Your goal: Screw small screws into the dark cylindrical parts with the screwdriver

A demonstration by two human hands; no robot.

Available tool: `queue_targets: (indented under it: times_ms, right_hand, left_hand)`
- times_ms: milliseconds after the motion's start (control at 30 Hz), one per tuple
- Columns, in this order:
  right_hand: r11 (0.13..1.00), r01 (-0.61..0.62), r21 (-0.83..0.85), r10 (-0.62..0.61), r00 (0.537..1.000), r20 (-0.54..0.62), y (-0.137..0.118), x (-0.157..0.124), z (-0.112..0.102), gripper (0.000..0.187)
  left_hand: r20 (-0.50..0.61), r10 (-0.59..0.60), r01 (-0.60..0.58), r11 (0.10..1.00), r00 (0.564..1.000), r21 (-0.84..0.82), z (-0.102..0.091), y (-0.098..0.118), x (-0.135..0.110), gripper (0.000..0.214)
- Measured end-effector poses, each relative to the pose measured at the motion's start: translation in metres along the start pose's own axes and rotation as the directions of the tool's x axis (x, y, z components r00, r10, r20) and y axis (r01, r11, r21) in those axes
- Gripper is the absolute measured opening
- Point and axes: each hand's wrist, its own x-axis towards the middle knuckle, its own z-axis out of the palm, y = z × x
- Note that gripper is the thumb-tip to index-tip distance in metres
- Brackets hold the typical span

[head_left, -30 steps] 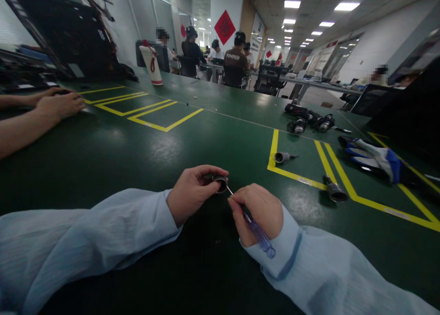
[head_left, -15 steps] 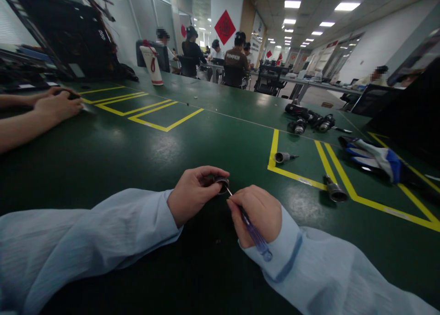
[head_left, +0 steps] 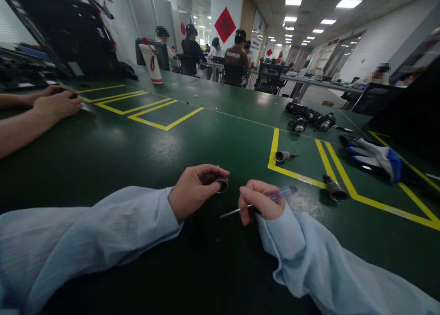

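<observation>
My left hand (head_left: 192, 189) rests on the green table (head_left: 137, 145) with its fingers closed round a small dark metal cylinder (head_left: 221, 184), whose open end faces right. My right hand (head_left: 260, 202) lies just to the right of it and grips a small screwdriver (head_left: 261, 200) with a clear purple handle. The thin shaft points left and low, its tip a little below and clear of the cylinder. Both arms wear light blue sleeves.
Inside the yellow floor-tape boxes to the right lie two similar metal parts (head_left: 282, 156) (head_left: 334, 191), a heap of dark parts (head_left: 309, 120) and blue-white gloves (head_left: 374, 155). Another person's hands (head_left: 58, 104) rest at the left. A white cup (head_left: 151, 63) stands far back; people sit beyond.
My right hand has turned over and drawn the screwdriver tip out of the cylinder's mouth; the handle now points right instead of toward me. The left hand has stayed put.
</observation>
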Motion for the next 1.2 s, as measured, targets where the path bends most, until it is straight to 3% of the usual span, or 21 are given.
queue_targets:
  times_ms: [67,133,267,733,1200]
  right_hand:
    - [0.973,-0.178,0.144,0.158,0.978,0.140,0.002,0.004,0.000,0.038]
    - [0.962,-0.223,0.157,0.195,0.965,0.175,0.005,0.006,0.001,0.040]
    - [0.967,-0.208,0.147,0.186,0.971,0.152,0.005,0.002,0.006,0.039]
    - [0.962,-0.262,0.079,0.236,0.941,0.241,-0.001,-0.005,0.008,0.039]
    - [0.973,-0.214,0.081,0.191,0.955,0.227,0.001,-0.005,0.006,0.040]
  left_hand:
    - [0.005,0.001,-0.001,1.000,1.000,-0.019,0.000,-0.001,0.001,0.024]
    - [0.015,-0.003,0.003,0.999,1.000,-0.036,0.000,-0.001,0.001,0.025]
    - [0.035,-0.003,0.005,0.999,0.999,-0.043,-0.001,-0.001,0.001,0.025]
    - [0.030,-0.014,0.016,0.998,0.999,-0.056,0.000,-0.002,0.001,0.025]
    - [0.032,-0.017,0.018,0.999,0.999,-0.042,0.000,-0.001,0.002,0.026]
